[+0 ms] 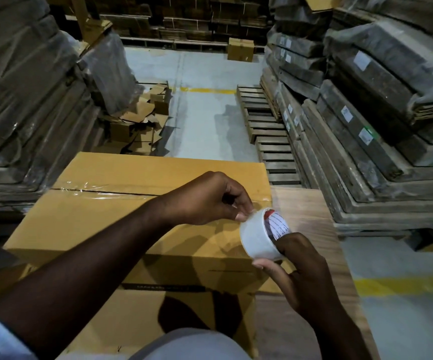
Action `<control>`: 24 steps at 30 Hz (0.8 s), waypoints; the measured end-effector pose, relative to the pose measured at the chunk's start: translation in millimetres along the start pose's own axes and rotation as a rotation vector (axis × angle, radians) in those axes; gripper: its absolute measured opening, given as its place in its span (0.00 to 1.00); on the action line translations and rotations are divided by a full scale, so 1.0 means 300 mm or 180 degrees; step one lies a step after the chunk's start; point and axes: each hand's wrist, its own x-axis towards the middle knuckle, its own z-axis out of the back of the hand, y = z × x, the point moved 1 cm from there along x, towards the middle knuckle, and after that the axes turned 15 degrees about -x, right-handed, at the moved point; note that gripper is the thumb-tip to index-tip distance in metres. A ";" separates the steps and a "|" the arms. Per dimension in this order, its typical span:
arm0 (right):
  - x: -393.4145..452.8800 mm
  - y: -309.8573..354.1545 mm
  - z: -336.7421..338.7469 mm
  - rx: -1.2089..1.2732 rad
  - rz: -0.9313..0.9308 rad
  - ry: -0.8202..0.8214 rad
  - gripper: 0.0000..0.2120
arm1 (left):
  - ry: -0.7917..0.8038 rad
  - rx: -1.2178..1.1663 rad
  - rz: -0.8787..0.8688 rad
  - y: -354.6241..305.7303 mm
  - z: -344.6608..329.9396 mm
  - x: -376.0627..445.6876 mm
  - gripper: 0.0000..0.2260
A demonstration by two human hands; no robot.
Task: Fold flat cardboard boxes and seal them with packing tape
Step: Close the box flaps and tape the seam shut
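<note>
behind the tape roll point(258, 239), right fingers point(283, 242) half hidden

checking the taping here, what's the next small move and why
Probably tear the tape free at the box's right edge: the top seam already carries clear tape, the left hand pinches the strip, and the right hand holds the tape roll.

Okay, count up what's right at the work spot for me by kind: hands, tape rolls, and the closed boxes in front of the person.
Hands: 2, the left hand pinching the tape end, the right hand gripping the roll
Tape rolls: 1, the tape roll
Closed boxes: 2, the upper box with its top seam taped, and the lower box beneath it
Total: 5
</note>
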 end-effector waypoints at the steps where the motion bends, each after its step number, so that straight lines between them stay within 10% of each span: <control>1: -0.001 0.000 -0.001 -0.0014 0.0022 0.0025 0.15 | 0.0037 0.0115 -0.0036 -0.003 0.001 0.002 0.08; 6: 0.002 -0.002 0.000 -0.0029 0.0040 0.0058 0.14 | 0.0036 0.0694 -0.0226 -0.015 -0.015 0.002 0.07; 24: 0.032 -0.008 -0.014 -0.0145 0.0042 -0.0027 0.16 | -0.0376 -0.0842 0.0308 0.046 -0.012 -0.003 0.18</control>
